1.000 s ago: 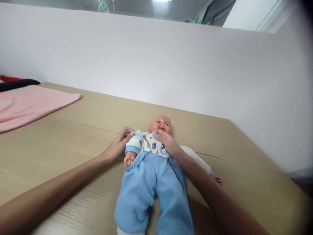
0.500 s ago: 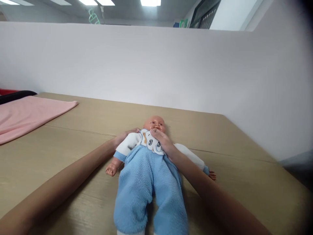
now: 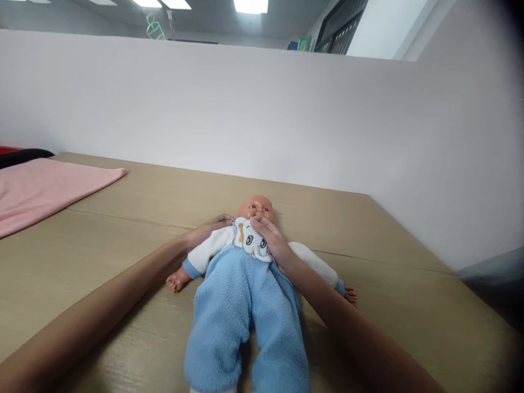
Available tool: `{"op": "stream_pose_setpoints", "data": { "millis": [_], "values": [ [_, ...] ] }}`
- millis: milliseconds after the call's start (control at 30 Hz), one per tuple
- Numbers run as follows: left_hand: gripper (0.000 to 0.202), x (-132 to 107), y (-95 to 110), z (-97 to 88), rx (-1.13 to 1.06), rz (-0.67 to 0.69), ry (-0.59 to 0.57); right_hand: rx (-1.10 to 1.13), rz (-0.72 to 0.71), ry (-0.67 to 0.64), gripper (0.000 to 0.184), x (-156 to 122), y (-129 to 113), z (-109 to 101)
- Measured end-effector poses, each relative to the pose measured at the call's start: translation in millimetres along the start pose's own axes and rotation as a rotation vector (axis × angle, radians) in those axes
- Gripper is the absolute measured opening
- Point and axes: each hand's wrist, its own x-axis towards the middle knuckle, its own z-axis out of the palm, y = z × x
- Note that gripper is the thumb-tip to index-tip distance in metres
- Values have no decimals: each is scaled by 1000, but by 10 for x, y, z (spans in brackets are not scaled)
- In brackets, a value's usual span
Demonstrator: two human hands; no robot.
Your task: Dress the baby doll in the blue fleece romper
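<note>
A baby doll (image 3: pixel 245 305) lies on its back on the tabletop, its bald head away from me and its legs toward me. It wears fuzzy light-blue trousers and a white top with a cartoon-face bib (image 3: pixel 249 238). My left hand (image 3: pixel 213 226) reaches behind the doll's sleeve to the shoulder beside the neck, fingers stretched out and their tips partly hidden. Across the chest, my right hand (image 3: pixel 271 236) lies on the bib with fairly straight fingers pointing to the chin. Both doll arms spread outward; my right forearm covers part of one sleeve.
A pink cloth (image 3: pixel 49 185) lies flat at the left of the wooden tabletop (image 3: pixel 135 196). Behind it shows a black rim (image 3: pixel 27 156) with some red. A white partition (image 3: pixel 245 114) stands along the table's far edge.
The doll's arm beside my left hand has swung slightly outward, and my left fingers look straighter. My right hand stays on the bib. The whole view has shifted slightly.
</note>
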Motion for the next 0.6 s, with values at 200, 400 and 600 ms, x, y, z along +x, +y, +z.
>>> {"op": "stream_pose_setpoints", "data": {
  "millis": [200,400,600],
  "values": [
    [47,-22,112,-330,155,43,-260,-299,-125,25,60,-128,-138,56],
    [40,-31,130,-476,152,78,-379,-1027,-193,-58,36,-240,-565,-295],
    [40,-31,163,-491,146,88,-393,-1102,-186,-253,48,-266,-656,-638]
  ]
}}
